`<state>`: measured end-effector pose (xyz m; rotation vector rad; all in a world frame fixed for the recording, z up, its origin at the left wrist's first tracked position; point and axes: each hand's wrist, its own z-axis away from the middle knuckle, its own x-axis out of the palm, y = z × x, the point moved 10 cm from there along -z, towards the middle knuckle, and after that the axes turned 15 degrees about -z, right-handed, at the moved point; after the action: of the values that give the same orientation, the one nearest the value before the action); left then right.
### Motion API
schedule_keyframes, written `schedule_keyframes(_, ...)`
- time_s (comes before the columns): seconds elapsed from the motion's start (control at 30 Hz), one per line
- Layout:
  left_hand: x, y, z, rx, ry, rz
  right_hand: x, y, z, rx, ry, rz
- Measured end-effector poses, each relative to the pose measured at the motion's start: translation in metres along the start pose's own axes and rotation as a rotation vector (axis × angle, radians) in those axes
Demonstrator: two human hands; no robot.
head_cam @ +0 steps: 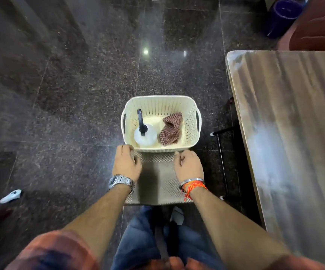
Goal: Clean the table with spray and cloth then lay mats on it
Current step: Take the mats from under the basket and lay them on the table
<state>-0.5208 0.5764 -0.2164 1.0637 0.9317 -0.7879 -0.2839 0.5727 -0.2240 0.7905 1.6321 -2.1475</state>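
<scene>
Head camera, looking down: left hand [126,162] and right hand [189,166] each had fingers curled round an opposite side edge of a flat grey-brown woven mat [157,182], held over the dark speckled stone floor [70,94]. Cream perforated plastic basket [160,98] appeared to rest on the mat's far end, just beyond both hands. Inside it, a white spray bottle with black nozzle [145,136] stood at the left and a crumpled red-and-white checked cloth [170,129] lay at the right. Brown wooden table [294,114] stood apart to the right.

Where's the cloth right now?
Head view, centre: the cloth lies in the right half of the basket, beside the spray bottle, left of the table.
</scene>
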Motion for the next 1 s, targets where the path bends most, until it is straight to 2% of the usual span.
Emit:
schedule_keyframes(0.17,0.069,-0.037,0.052,-0.149,-0.309,-0.151,0.025,0.059,0.04,0.161,-0.201,0.073)
schedule_keyframes(0.23,0.087,-0.046,0.069,-0.212,-0.391,-0.216,0.032,0.074,0.05,0.191,-0.234,0.094)
schedule_keyframes(0.33,0.106,-0.067,0.084,-0.331,-0.497,-0.268,0.031,0.106,0.065,0.371,-0.243,0.208)
schedule_keyframes(0.4,0.114,-0.077,0.089,-0.381,-0.551,-0.248,0.031,0.126,0.074,0.479,-0.258,0.256)
schedule_keyframes(0.5,0.118,-0.087,0.086,-0.427,-0.56,-0.25,0.039,0.141,0.081,0.531,-0.269,0.189)
schedule_keyframes(0.6,0.115,-0.097,0.084,-0.497,-0.543,-0.248,0.033,0.138,0.082,0.513,-0.153,0.107)
schedule_keyframes(0.67,0.111,-0.097,0.084,-0.49,-0.531,-0.231,0.025,0.131,0.083,0.495,-0.071,0.066)
schedule_keyframes(0.73,0.094,-0.093,0.082,-0.469,-0.441,-0.266,0.019,0.124,0.085,0.472,-0.032,0.01)
schedule_keyframes(0.83,0.07,-0.067,0.083,-0.426,-0.366,-0.216,0.018,0.102,0.083,0.385,-0.081,0.017)
schedule_keyframes(0.93,0.05,-0.004,0.093,-0.194,-0.434,-0.309,0.013,0.069,0.091,0.303,-0.168,0.083)
schedule_keyframes(1.0,0.043,0.041,0.105,-0.022,-0.487,-0.415,0.008,0.058,0.098,0.321,-0.216,0.163)
